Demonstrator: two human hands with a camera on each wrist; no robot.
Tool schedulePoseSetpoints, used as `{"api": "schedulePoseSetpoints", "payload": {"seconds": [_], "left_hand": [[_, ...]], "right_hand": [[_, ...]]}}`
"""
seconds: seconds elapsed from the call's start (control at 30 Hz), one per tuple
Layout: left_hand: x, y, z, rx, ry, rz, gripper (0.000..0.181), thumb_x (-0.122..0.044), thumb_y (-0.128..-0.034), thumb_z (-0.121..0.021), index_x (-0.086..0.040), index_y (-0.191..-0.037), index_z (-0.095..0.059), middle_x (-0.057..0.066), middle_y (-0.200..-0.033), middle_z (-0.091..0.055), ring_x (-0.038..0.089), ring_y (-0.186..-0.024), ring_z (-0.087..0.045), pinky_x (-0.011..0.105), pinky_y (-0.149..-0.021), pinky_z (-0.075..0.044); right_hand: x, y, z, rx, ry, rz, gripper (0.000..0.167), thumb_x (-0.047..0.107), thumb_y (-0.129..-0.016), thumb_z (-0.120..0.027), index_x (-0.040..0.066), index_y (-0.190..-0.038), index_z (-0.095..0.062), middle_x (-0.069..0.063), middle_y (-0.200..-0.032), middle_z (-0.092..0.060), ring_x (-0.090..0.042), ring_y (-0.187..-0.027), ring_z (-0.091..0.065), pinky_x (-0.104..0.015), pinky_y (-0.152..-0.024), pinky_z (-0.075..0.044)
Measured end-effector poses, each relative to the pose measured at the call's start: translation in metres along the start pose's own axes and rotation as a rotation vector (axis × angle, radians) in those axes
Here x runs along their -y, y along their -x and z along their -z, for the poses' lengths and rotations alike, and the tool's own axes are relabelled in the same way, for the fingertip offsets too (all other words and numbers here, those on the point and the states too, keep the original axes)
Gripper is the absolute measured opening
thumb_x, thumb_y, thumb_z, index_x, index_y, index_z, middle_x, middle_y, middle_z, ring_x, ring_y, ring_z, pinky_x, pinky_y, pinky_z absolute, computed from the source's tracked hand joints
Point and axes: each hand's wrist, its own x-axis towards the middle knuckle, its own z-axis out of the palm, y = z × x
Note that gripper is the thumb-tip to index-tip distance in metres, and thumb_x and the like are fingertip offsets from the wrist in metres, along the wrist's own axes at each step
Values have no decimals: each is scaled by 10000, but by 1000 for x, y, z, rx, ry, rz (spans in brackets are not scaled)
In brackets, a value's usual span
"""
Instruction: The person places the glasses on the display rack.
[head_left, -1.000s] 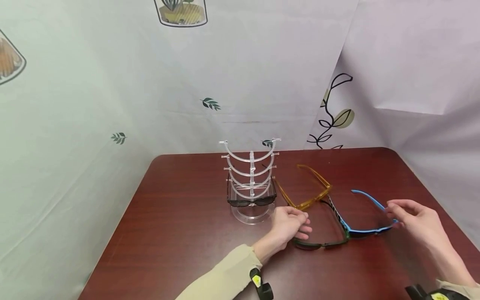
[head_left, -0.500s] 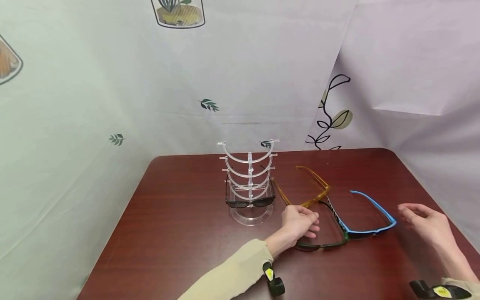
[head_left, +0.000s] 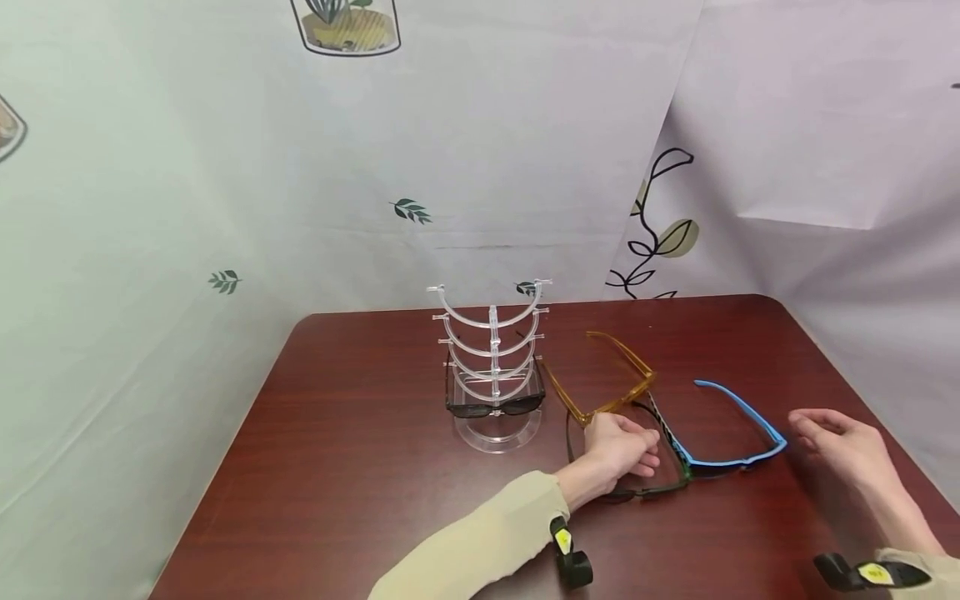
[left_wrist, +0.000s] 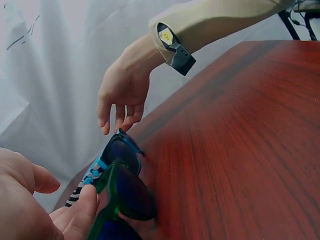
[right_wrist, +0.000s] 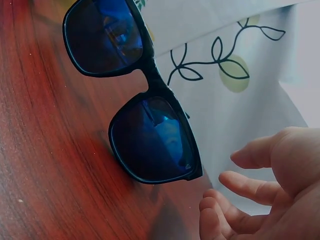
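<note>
My left hand hovers over green-framed sunglasses, hiding part of them. In the left wrist view, its thumb and fingers are apart beside the green frame, with nothing gripped; whether a fingertip touches is unclear. My right hand is just right of blue sunglasses, its fingers loosely bent. The right wrist view shows a gap between those fingers and the dark lens side of the blue pair. Amber-framed glasses lie behind my left hand, temples pointing back.
A clear display stand with several curved tiers stands left of the loose glasses. Black sunglasses sit on its lowest tier. The dark red table meets a printed cloth backdrop at the back and sides.
My left hand has moved right, from beside the green sunglasses to over them. The right hand has drawn away to the right from the blue pair's corner. The view has turned slightly.
</note>
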Motion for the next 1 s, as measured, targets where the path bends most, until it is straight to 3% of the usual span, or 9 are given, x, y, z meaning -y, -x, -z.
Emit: {"api": "schedulePoseSetpoints", "payload": {"seconds": [0.07, 0.1, 0.17, 0.37, 0.63, 0.8, 1.0], "left_hand": [[1, -1, -2, -5, 7, 19, 185, 29, -846, -746, -29, -746, -602, 137, -644, -668, 235, -539, -683, 281, -434, -559], [1, -1, -3, -9, 11, 30, 188, 30, -842, -751, -27, -747, -599, 139, -647, -669, 242, -547, -687, 285, -439, -562], [1, -2, -4, -17, 12, 46, 195, 34, -831, -763, -23, -744, -598, 142, -642, -667, 262, -561, -695, 291, -445, -566], [2, -3, -9, -17, 12, 57, 218, 34, -811, -786, -20, -746, -585, 132, -633, -654, 254, -543, -686, 293, -448, -567], [2, -3, -16, -19, 16, 70, 248, 31, -788, -812, -22, -746, -574, 135, -587, -636, 160, -444, -607, 314, -455, -574], [3, -4, -19, -22, 10, 76, 257, 21, -783, -822, -21, -747, -571, 134, -579, -632, 176, -448, -618, 320, -457, -575], [6, -5, -23, -27, 18, 79, 264, 27, -773, -828, -14, -734, -569, 123, -562, -626, 218, -467, -646, 335, -466, -581]], "right_hand": [[0, -1, -1, 3, -5, -10, 292, 298, -1015, -583, 27, -1006, -691, 144, -806, -657, 15, -681, -602, -250, -569, -562], [0, -2, -2, 5, -6, -16, 257, 295, -1015, -583, 66, -982, -694, 146, -804, -656, 10, -681, -605, -253, -570, -564], [1, -3, -2, 7, -6, -25, 352, 297, -1016, -579, -44, -1040, -664, 132, -813, -655, 6, -681, -604, -257, -574, -567], [0, -5, -6, 16, 28, -44, 535, 313, -1023, -546, -194, -1190, -522, 73, -858, -658, -2, -685, -603, -271, -584, -575], [1, -7, -9, 30, 35, -58, 500, 267, -1037, -520, -204, -1203, -508, -39, -895, -689, -11, -690, -597, -270, -591, -574], [1, -6, -10, 35, 26, -63, 487, 256, -1042, -512, -205, -1197, -512, -9, -885, -682, -11, -690, -592, -267, -594, -574], [-1, -5, -12, 36, -5, -68, 378, 241, -1039, -511, -119, -1085, -617, 85, -851, -646, -27, -690, -592, -271, -589, -573]]}}
